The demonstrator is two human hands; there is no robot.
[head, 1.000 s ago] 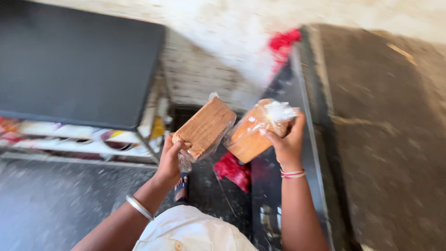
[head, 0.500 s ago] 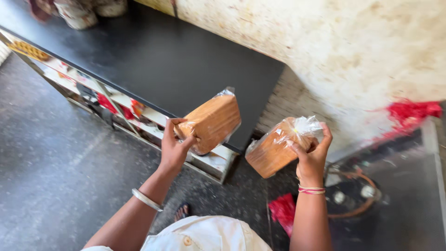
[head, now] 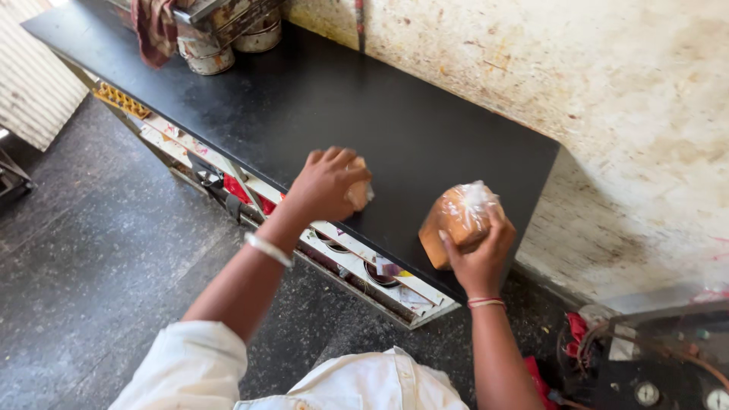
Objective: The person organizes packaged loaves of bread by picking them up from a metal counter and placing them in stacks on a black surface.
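My left hand point(head: 326, 184) is closed over a brown loaf in clear wrap point(head: 358, 190), pressing it onto the black counter top point(head: 319, 99); most of that loaf is hidden under the hand. My right hand point(head: 478, 254) grips a second wrapped brown loaf point(head: 456, 220) by its lower end, holding it upright at the counter's front right corner. A silver bangle circles my left wrist and thin bands circle my right wrist.
Metal tins point(head: 228, 38) and a dark red cloth point(head: 156, 26) sit at the counter's far left end. A stained wall point(head: 607, 99) runs behind it. Shelves with small items point(head: 364, 266) lie under the counter. A machine with dials point(head: 661, 364) stands at the lower right.
Both hands have carried the loaves forward from mid-air over the floor to the black counter. The left loaf now rests on the top; the view has swung left.
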